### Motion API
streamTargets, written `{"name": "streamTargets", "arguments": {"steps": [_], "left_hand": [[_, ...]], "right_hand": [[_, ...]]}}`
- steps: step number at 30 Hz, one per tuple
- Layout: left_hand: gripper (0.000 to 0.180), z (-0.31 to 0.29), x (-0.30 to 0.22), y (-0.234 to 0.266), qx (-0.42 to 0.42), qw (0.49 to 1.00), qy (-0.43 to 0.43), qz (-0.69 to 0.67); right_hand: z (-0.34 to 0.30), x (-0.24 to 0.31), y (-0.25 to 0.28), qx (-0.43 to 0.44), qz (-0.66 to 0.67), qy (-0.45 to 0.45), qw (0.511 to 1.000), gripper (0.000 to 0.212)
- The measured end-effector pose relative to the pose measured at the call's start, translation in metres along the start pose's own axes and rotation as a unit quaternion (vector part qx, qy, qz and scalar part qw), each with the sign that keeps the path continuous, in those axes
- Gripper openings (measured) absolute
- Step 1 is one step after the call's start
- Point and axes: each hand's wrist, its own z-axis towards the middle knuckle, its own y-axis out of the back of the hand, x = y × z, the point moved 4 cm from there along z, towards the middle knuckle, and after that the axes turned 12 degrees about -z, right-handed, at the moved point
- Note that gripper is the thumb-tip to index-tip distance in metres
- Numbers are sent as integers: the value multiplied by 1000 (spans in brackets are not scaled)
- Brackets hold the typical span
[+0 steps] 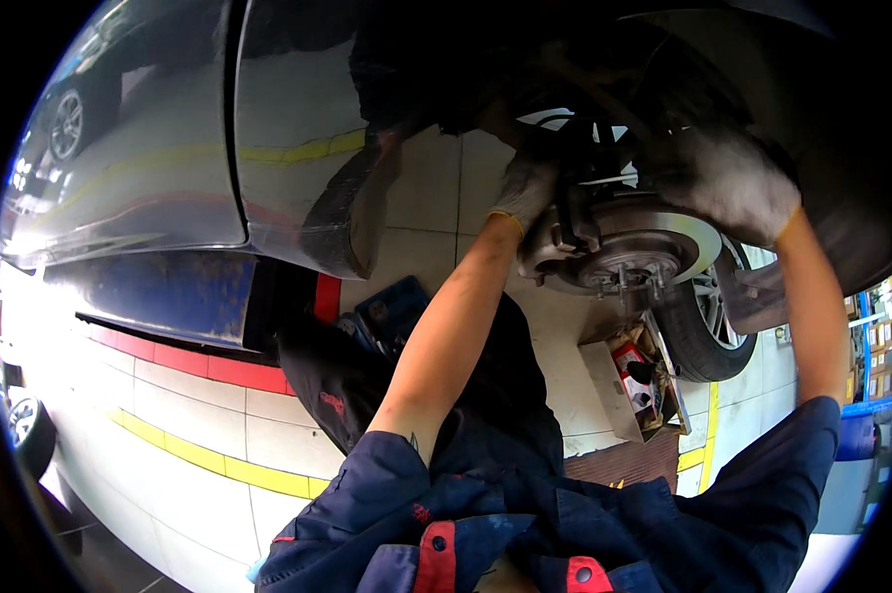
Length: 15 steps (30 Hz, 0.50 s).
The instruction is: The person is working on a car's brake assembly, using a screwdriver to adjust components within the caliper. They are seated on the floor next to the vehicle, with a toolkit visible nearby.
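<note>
Both my arms reach up into the dark wheel well of a car, around a bare brake disc [701,235] and a hub [626,267] with protruding studs. My left hand [528,190], in a pale knit glove, is beside the brake caliper [572,222] on the disc's left; its fingers are lost in shadow behind the parts. Above the disc's right side, my right hand [727,183] wears a whitish, dirty glove and is smeared by motion. What either hand grips, if anything, cannot be made out.
Dark bodywork [302,109] overhangs on the left, above a blue lift platform [159,295]. A removed wheel [698,331] rests beyond the hub. Below it sit an open metal box [609,381] of parts and, further left, a dark blue tool case [391,304]. Shelves [879,341] stand far right.
</note>
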Motion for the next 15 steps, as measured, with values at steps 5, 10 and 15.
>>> {"name": "streamTargets", "arguments": {"steps": [5, 10, 15], "left_hand": [[42, 12, 15, 7, 9, 990, -94, 109], [59, 20, 26, 5, -6, 995, -52, 88], [47, 17, 34, 9, -34, 979, -105, 172]], "right_hand": [[-11, 37, 8, 15, -74, 34, 997, 34], [24, 6, 22, 166, 62, -14, 984, 36], [15, 17, 15, 63, -3, 36, 997, 36]]}}
